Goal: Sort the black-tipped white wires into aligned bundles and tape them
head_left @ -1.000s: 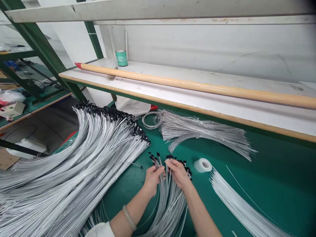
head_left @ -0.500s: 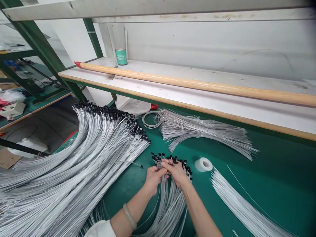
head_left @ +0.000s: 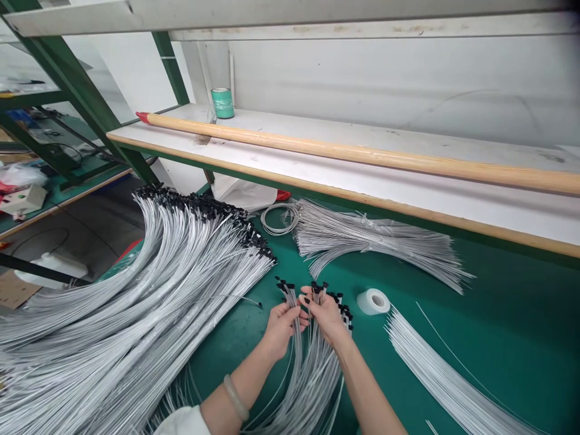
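In the head view, my left hand (head_left: 279,327) is closed around a small bunch of thin grey cables (head_left: 290,296) with black end pieces on top. Just beside it, my right hand (head_left: 328,319) pinches at the neighbouring cables (head_left: 312,380), whose black ends (head_left: 342,305) stick up around the fingers. Those cables run down between my forearms towards the front edge of the view. Which strands the right fingertips hold is partly hidden. To the left lies a large pile of similar black-tipped cables (head_left: 181,290).
A white tape roll (head_left: 372,301) lies right of my hands, beside a bundle of bare grey strands (head_left: 444,368). Behind are a tied bundle (head_left: 371,235) and a coiled cable (head_left: 278,220). A shelf (head_left: 290,163) above carries a wooden pole (head_left: 339,150) and a green can (head_left: 222,104).
My hands have drawn slightly apart at the fingertips. The bunch in my left hand now stands more separate from the cables at my right hand.
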`<state>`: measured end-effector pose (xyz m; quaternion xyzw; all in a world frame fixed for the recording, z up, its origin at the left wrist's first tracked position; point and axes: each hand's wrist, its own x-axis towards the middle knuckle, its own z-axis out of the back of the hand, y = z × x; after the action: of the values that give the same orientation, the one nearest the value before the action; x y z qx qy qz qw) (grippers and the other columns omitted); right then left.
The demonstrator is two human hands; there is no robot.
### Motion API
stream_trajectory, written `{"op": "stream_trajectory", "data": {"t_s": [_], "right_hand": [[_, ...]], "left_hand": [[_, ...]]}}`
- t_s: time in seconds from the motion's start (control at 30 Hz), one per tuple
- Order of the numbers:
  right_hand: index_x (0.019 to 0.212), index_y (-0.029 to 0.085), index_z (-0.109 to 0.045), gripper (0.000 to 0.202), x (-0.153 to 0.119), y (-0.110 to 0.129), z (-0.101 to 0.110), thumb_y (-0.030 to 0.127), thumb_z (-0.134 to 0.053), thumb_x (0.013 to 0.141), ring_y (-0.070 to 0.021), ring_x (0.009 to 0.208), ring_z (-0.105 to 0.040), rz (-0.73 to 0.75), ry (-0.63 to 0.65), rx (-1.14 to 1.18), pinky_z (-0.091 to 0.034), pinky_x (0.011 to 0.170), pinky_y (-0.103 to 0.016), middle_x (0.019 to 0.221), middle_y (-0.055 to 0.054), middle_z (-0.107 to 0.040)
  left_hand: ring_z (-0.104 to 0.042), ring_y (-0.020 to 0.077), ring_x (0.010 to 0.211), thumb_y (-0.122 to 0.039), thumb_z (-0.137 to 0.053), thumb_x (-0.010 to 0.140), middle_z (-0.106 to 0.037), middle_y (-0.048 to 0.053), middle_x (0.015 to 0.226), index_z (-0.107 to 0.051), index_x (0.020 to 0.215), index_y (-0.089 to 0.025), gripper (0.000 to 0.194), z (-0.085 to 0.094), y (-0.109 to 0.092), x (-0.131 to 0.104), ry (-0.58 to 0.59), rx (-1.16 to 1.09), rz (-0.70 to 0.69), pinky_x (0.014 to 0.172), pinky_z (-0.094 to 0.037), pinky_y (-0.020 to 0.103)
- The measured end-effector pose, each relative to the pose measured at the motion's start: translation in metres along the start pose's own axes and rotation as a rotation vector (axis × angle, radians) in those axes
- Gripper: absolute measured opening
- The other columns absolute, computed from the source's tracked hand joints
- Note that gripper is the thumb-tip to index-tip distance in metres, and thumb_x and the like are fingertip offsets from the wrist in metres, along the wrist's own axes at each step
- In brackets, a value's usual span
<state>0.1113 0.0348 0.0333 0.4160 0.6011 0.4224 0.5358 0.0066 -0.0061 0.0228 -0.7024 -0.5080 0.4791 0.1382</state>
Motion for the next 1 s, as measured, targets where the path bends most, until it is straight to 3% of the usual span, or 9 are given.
{"op": "stream_trajectory", "data": {"t_s": [0.13,0.27,0.4,0.5,0.6,0.73,1.0], "right_hand": [[0.068,0.016,-0.059,0.034,-0.001,-0.001,-0.005,0.046,-0.07,0.056,-0.0081,0.038,-0.035,-0.114,0.105,0.062,-0.03,0.038,-0.023,0.043,0.007,-0.041],[0.065,0.014,-0.061,0.037,0.002,-0.003,-0.002,0.05,-0.067,0.06,-0.0051,0.037,-0.027,-0.098,0.042,0.13,-0.022,0.038,-0.021,0.043,0.006,-0.038],[0.071,0.013,-0.064,0.042,0.001,-0.005,0.004,0.054,-0.06,0.065,-0.0069,0.04,-0.03,-0.072,0.068,0.188,-0.026,0.042,-0.023,0.041,0.006,-0.037],[0.074,0.014,-0.065,0.041,0.0,-0.006,0.007,0.052,-0.068,0.057,-0.0086,0.044,-0.036,-0.032,0.085,0.198,-0.032,0.047,-0.023,0.043,0.006,-0.042],[0.07,0.015,-0.064,0.038,-0.001,-0.008,0.006,0.038,-0.079,0.045,-0.0099,0.048,-0.043,-0.063,0.087,0.141,-0.036,0.05,-0.024,0.053,0.003,-0.053],[0.06,0.014,-0.062,0.028,-0.001,-0.006,0.002,0.035,-0.077,0.049,-0.0088,0.044,-0.041,-0.099,0.026,0.108,-0.033,0.044,-0.023,0.047,0.004,-0.051],[0.062,0.014,-0.066,0.032,-0.002,-0.003,0.005,0.037,-0.078,0.044,-0.0119,0.049,-0.046,-0.12,-0.039,0.161,-0.037,0.047,-0.025,0.052,0.0,-0.057]], "left_hand": [[-0.055,0.0105,0.052,-0.039,-0.071,0.057,-0.062,0.005,0.061,-0.061,0.07,-0.013,0.03,-0.002,0.001,0.0,0.004,0.014,-0.013,0.056,-0.041,0.024],[-0.057,0.0121,0.052,-0.038,-0.071,0.057,-0.064,0.004,0.061,-0.057,0.079,-0.015,0.035,-0.002,0.0,-0.001,-0.006,0.018,-0.002,0.057,-0.042,0.025],[-0.059,0.0137,0.056,-0.039,-0.071,0.057,-0.065,0.004,0.063,-0.054,0.078,-0.016,0.035,-0.002,0.0,-0.001,-0.013,0.029,0.001,0.059,-0.044,0.027],[-0.059,0.0135,0.057,-0.038,-0.072,0.056,-0.064,0.004,0.062,-0.055,0.075,-0.015,0.034,-0.002,0.001,-0.001,-0.033,0.022,0.009,0.06,-0.045,0.028],[-0.058,0.0129,0.057,-0.038,-0.073,0.055,-0.064,0.003,0.061,-0.058,0.074,-0.014,0.034,-0.004,0.0,-0.002,-0.034,0.012,0.014,0.061,-0.046,0.028],[-0.058,0.0134,0.057,-0.037,-0.075,0.053,-0.064,0.005,0.063,-0.061,0.073,-0.013,0.034,-0.007,-0.001,-0.004,-0.027,0.009,0.016,0.06,-0.046,0.029],[-0.06,0.0154,0.062,-0.035,-0.075,0.053,-0.065,0.006,0.067,-0.064,0.072,-0.012,0.032,-0.006,0.002,-0.004,-0.045,-0.007,-0.013,0.061,-0.046,0.028]]}}
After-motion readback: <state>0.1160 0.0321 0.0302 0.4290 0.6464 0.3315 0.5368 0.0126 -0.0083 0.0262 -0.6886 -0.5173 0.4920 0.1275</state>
